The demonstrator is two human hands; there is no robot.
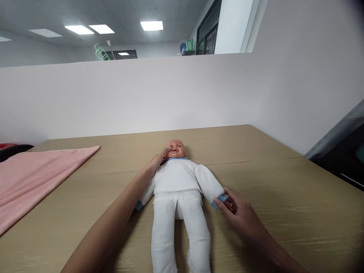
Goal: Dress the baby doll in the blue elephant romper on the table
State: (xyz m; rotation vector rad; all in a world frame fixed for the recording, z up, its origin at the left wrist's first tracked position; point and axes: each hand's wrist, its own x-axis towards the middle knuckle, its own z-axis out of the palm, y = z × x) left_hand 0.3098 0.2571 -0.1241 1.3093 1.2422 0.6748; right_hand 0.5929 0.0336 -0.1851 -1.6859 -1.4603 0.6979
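Note:
A baby doll (pixel 178 178) in a white suit with blue collar and cuffs lies on its back on the wooden table (pixel 256 163), head away from me. My left hand (pixel 162 156) reaches up along the doll's side and touches its face and neck; its fingers are mostly hidden against the head. My right hand (pixel 234 208) is closed around the doll's small hand at the blue cuff of the sleeve on the right.
A pink cloth (pixel 31 178) lies spread on the table's left part. A white partition wall (pixel 142 98) stands behind the table. A dark object (pixel 341 151) sits past the table's right edge, and something dark and red (pixel 11 148) at far left.

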